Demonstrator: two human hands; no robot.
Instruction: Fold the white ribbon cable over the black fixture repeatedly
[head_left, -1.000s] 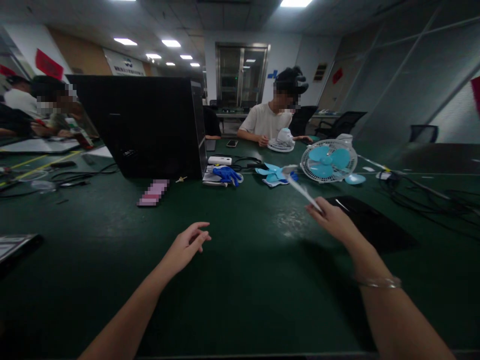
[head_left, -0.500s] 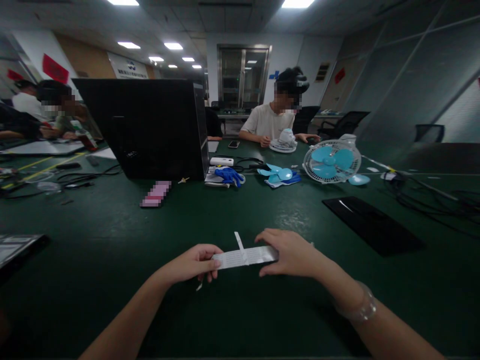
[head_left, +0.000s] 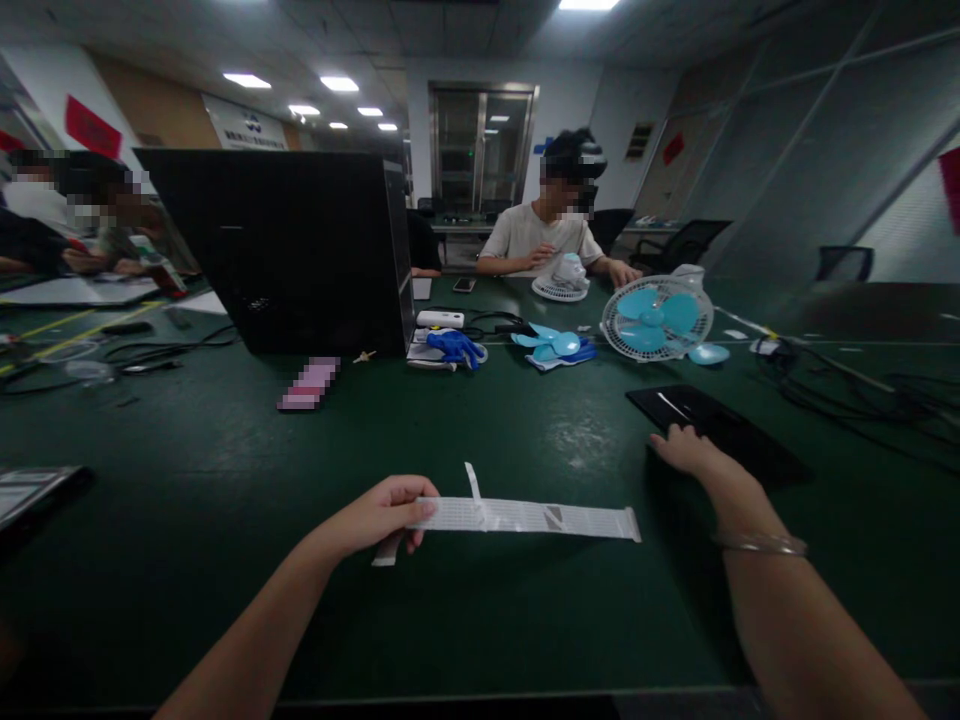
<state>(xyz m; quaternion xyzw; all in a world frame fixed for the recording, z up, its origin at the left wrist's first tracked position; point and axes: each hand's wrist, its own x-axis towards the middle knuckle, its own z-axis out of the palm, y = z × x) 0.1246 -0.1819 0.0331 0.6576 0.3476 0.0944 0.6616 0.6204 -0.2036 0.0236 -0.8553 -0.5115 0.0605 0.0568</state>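
Note:
My left hand [head_left: 390, 512] is closed on one end of a flat white ribbon cable [head_left: 517, 515], thumb on top, fingers curled behind. The cable stretches out to the right, its far end free, with a narrow white strip [head_left: 471, 480] sticking up from its upper edge. A short end of it hangs below my left hand. My right hand [head_left: 694, 455] is away from the cable, palm down with fingers slightly bent and nothing visible in it. It overlaps the near edge of a black glossy panel [head_left: 739, 430]; whether it touches the panel I cannot tell.
A black computer case [head_left: 277, 250] stands at the back left, a pink phone [head_left: 311, 383] before it. Blue gloves [head_left: 454, 348], loose blue fan blades [head_left: 551, 343] and a fan [head_left: 656, 317] lie further back. Cables [head_left: 817, 370] heap at right. A person [head_left: 544, 235] sits opposite.
My right hand has let go of the cable and moved right to the black panel. The cable now lies stretched out from my left hand, its right end exposed.

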